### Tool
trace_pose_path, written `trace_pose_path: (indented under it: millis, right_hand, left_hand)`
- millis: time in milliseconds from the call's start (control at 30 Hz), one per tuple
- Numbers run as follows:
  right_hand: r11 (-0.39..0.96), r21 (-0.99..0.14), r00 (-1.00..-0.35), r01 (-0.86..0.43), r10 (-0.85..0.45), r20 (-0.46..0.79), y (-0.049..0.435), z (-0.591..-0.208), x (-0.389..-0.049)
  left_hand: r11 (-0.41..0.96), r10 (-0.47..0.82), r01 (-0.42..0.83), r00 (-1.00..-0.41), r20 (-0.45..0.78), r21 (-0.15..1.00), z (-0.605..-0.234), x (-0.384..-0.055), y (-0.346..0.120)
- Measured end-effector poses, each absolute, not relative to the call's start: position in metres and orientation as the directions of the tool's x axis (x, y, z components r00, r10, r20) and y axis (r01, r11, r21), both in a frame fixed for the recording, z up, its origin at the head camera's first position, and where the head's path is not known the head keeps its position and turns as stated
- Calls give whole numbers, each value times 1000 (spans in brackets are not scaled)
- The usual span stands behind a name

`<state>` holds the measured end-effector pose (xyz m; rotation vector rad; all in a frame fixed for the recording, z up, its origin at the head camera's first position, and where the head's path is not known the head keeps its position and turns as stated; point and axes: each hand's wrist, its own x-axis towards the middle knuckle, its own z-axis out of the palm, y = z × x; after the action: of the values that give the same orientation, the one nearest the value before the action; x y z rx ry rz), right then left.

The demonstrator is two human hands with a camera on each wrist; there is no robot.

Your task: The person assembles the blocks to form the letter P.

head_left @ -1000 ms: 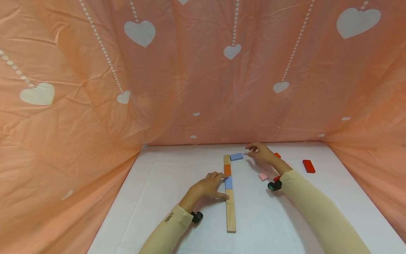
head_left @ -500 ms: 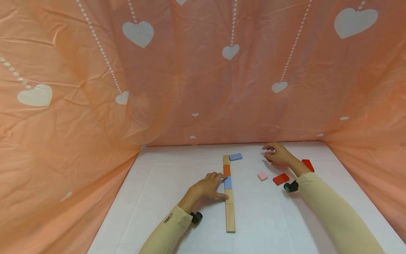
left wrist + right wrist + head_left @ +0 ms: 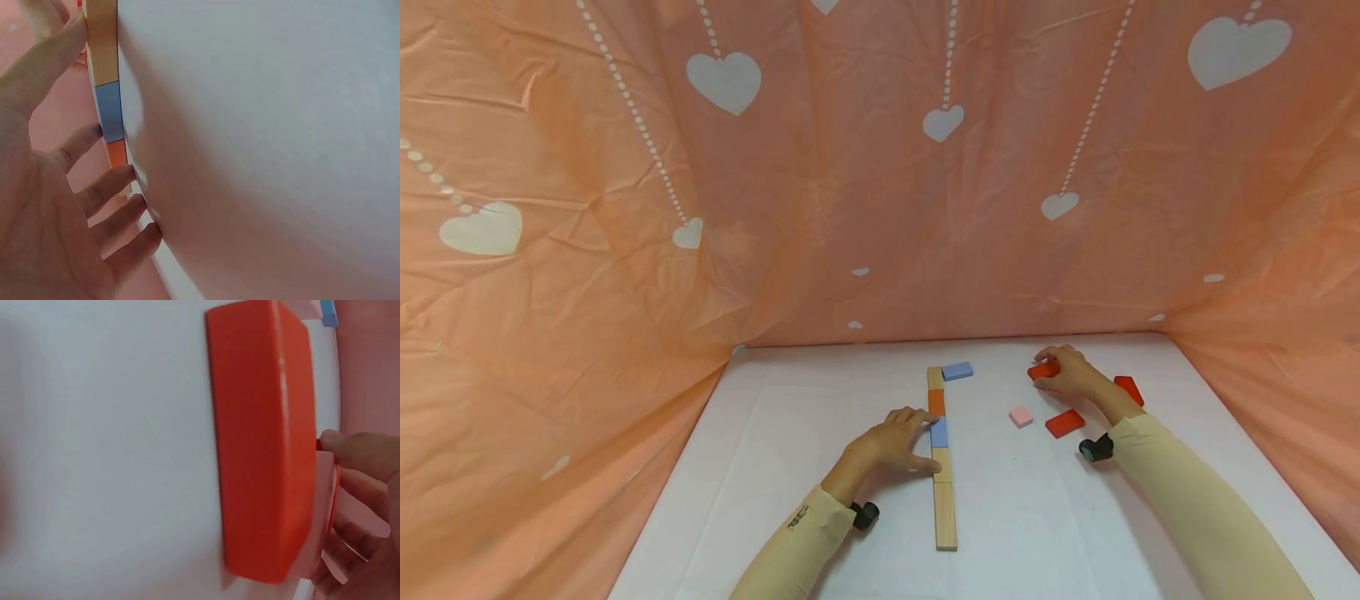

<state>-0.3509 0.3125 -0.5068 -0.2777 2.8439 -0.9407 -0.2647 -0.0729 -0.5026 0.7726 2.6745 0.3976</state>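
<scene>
A: Start at your left. What was your left hand (image 3: pixel 891 440) doing on the white surface (image 3: pixel 737 483)?

B: You had its fingers spread and gripping nothing; thumb and forefinger tips touched the left edge of the row. That light contact probably kept the pieces from sliding out of line.

A: And the row itself?

B: Your blocks lay flat, end to end: far wooden block (image 3: pixel 936 378), orange block (image 3: pixel 937 402), middle blue block (image 3: pixel 939 432), square-ish wooden block (image 3: pixel 944 460) and, nearest you, the long wooden block (image 3: pixel 946 518). You seemed to want one straight edge.

A: Right of that?

B: A loose blue block (image 3: pixel 958 371) sat crosswise by the row's far end; you couldn't tell whether they touched. Then came a small pink block (image 3: pixel 1021 417), well apart from the row.

A: Your right hand (image 3: pixel 1075 377)?

B: You pinched a red block (image 3: pixel 1042 369) between thumb and fingers, likely for a firm hold on a thin piece. Whether you had raised it, the views didn't settle.

A: Anything beyond?

B: The nearer red block (image 3: pixel 1064 423) lay closer to you, and the far-right red block (image 3: pixel 1129 389) lay past your wrist, both untouched.
</scene>
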Motion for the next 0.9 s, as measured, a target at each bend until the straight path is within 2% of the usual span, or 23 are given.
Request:
trace_pose_path:
  millis: [500,900]
  right_hand:
    - [793,-595,-980,-131,-194,-43,301,-510,-350]
    - [730,-666,-979,-155,-203,6,279,-510,-359]
  left_hand:
    - [816,553,464,-801,-232,344,-505,-265,-73]
    - [817,551,460,-801,-233,348,-503,-265,-73]
